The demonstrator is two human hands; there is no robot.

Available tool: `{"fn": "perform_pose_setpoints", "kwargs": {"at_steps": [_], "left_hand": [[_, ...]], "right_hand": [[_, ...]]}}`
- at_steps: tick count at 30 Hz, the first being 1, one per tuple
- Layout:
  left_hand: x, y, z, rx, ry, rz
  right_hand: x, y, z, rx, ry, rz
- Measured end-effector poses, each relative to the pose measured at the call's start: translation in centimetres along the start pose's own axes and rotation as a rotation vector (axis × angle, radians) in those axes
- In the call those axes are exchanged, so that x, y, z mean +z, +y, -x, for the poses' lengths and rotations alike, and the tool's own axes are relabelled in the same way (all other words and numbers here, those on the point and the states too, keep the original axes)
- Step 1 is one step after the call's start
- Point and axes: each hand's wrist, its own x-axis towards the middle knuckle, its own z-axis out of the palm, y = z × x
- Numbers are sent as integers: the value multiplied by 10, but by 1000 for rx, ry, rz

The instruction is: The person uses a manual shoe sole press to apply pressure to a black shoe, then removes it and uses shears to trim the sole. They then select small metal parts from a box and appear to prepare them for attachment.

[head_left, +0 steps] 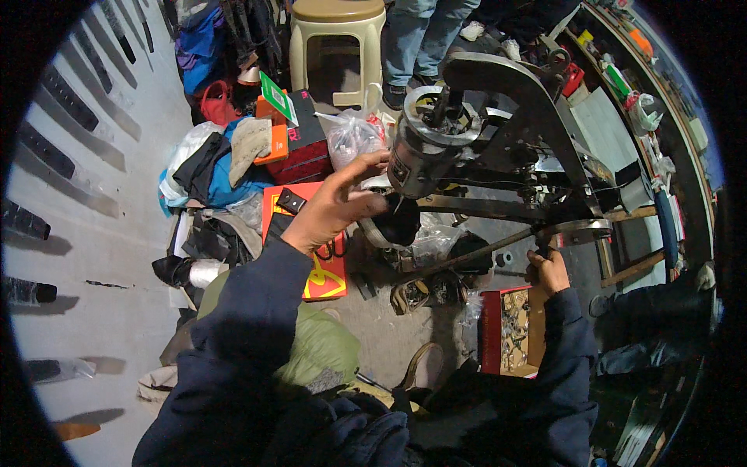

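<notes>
A beige stool (338, 11) stands at the far side, with a person's jeans (408, 39) just right of it. To its left lie a blue bundle (198, 47) and a red bag (220, 105). Nearer, a green-and-white card (278, 97) stands by an orange box (278, 144), left of a clear plastic bag (354, 140). Dark strips (71, 97) line the pale left wall (85, 210); a box of small metal parts (489, 331) sits near right.

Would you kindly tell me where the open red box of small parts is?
In the head view, the open red box sits right of and below centre, just below the right hand and left of that arm's dark sleeve.
</notes>
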Motion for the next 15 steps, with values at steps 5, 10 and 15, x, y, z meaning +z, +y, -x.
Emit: {"fn": "perform_pose_setpoints", "kwargs": {"at_steps": [5,10,15], "left_hand": [[7,-10,-20,70,-26,-115],[37,-7,-23,74,194,-318],[38,-4,-15,129,259,-390]], "right_hand": [[5,0,2,-43,43,-1],[1,8,-4,-40,49,-42],[-2,4,-1,-33,3,-6]]}}
